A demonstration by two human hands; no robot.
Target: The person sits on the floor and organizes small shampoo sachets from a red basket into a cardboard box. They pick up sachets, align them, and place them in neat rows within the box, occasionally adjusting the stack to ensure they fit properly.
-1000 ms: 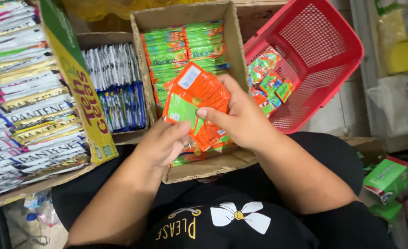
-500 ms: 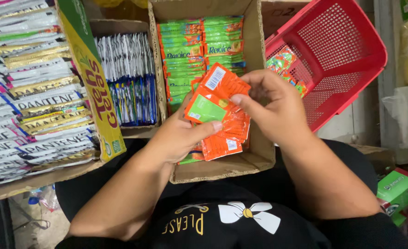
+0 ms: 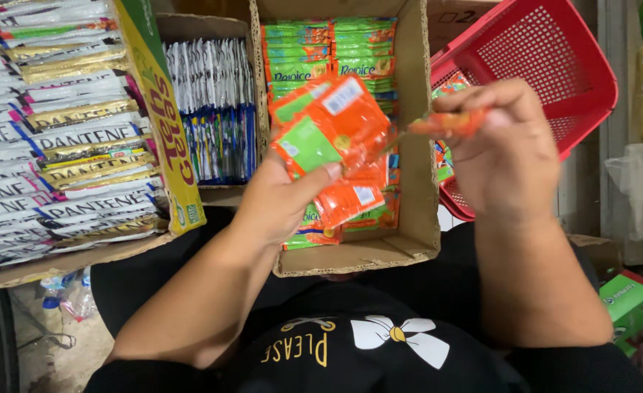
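My left hand [image 3: 281,200] grips a fanned bunch of orange and green sachets [image 3: 329,142] above an open cardboard box [image 3: 416,145]. Its thumb presses across the front of them. My right hand [image 3: 500,149] is off to the right of the bunch, pinching one orange sachet [image 3: 449,122] edge-on between thumb and fingers. That single sachet is blurred. The box holds rows of green and orange sachets [image 3: 329,51] standing upright at its far end.
A red plastic basket [image 3: 554,65] with colourful packets lies tilted right of the box. A second carton of white and blue sachets [image 3: 212,109] is on the left, beside stacked silver and gold sachet strips [image 3: 60,138]. A green box [image 3: 627,302] sits low right.
My right hand has pulled away to the right with one orange sachet, separating it from the bunch that my left hand still holds. The view has shifted closer to the box.
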